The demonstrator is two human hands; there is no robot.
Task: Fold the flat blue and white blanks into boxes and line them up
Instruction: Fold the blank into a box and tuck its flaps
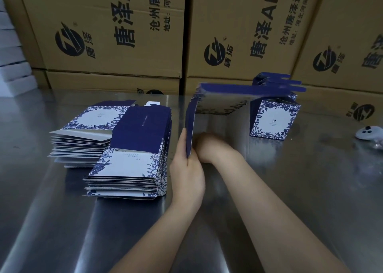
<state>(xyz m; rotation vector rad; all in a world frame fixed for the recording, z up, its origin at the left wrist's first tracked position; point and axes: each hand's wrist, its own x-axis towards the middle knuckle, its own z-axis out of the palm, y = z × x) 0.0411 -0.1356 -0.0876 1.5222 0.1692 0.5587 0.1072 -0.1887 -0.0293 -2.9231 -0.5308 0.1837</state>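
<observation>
Left hand: the left hand (pixel 187 169) is pinching the near edge of a dark blue panel between thumb and fingers, in a narrow, closed grip.
Right hand: the right hand (pixel 209 148) is sitting just behind that panel. Its fingers are tucked out of sight and blurred, so I cannot tell whether it is holding anything.
Blank in hand: one half-opened blank (pixel 219 98) is being held up over the table. Its blue panel is standing on edge at the left hand, and the patterned face is stretching away to the right, smeared by motion.
Flat blanks: two stacks are lying left of the hands, touching each other. These are the near stack (pixel 128 165) and the far stack (pixel 83 140).
Folded boxes: the folded boxes (pixel 273 117) are standing upright in a line at the right rear of the table. The front one is showing plainly. Open blue flaps are rising behind it, and the number in the line is unclear.
Table: the steel table (pixel 290 179) is carrying everything.
Cartons: brown printed cartons (pixel 103 34) are standing along the back, at least three across.
Far left: white boxes (pixel 14 65) are piled at the edge.
Far right: one small white object (pixel 367 131) is lying on the table.
</observation>
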